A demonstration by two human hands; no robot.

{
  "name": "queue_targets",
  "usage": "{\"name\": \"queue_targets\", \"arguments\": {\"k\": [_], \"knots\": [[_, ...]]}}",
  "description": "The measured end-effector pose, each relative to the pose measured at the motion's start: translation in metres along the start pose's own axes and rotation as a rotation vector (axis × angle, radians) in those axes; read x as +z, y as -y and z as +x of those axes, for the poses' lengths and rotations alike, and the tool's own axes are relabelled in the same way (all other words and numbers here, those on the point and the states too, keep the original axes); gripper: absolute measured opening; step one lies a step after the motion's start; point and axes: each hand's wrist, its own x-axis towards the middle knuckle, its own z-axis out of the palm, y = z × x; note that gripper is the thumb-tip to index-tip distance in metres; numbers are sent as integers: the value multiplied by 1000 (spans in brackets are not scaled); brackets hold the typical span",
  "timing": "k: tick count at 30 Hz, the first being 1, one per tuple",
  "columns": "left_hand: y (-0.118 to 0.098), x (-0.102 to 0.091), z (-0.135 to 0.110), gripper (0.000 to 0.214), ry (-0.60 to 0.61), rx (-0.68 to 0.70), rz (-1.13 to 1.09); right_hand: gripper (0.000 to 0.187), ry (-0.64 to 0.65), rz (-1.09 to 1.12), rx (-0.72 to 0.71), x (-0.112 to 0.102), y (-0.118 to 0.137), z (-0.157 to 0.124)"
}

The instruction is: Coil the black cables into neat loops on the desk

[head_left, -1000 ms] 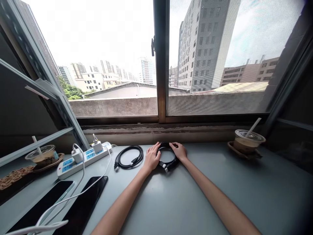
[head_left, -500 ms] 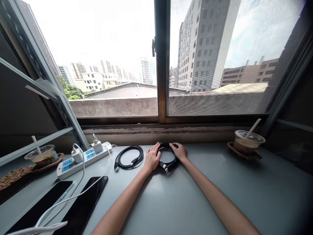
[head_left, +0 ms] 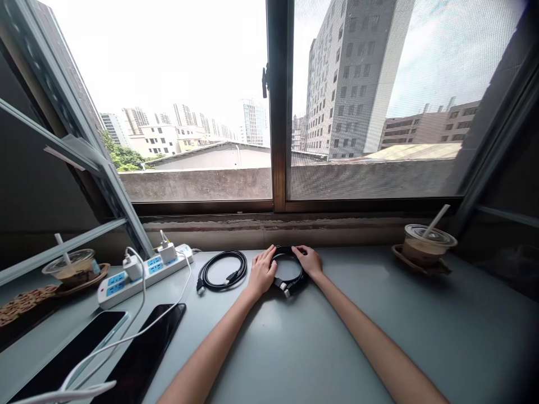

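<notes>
A black cable (head_left: 301, 278) lies wound in a round coil on the desk, its two plugs with pale ends together at the near side. My left hand (head_left: 263, 269) lies over the coil's left side, fingers pointing away and thumb toward the inside of the loop; it grips the cable there. At the upper right of the same coil, my right hand (head_left: 309, 260) has its fingers closed on the cable. Parts of the coil are hidden under both hands. To the left of my left hand rests a second coiled black cable (head_left: 244, 269), touched by neither hand.
On the left stand a white power strip (head_left: 145, 279) with chargers and white cords, two dark-screened devices (head_left: 143, 348), and a lidded drink cup (head_left: 76, 268). Another cup (head_left: 427, 244) sits on a brown holder at the right. A window (head_left: 279, 112) rises behind the desk (head_left: 295, 359).
</notes>
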Motion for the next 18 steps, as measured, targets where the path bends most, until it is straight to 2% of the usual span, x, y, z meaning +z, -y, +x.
{"name": "queue_targets", "arguments": {"k": [4, 10, 14, 18], "knots": [[-2, -2, 2, 49, 21, -12, 36, 31, 4, 0, -2, 0, 0, 0], [-8, -16, 9, 59, 199, -28, 156, 30, 12, 16, -25, 0, -3, 1], [-12, -26, 11, 62, 274, -25, 167, 30, 8, 45, -53, 2, -6, 3], [-26, -31, 6, 80, 371, -56, 180, 27, -23, 72, -64, 4, -8, 4]]}}
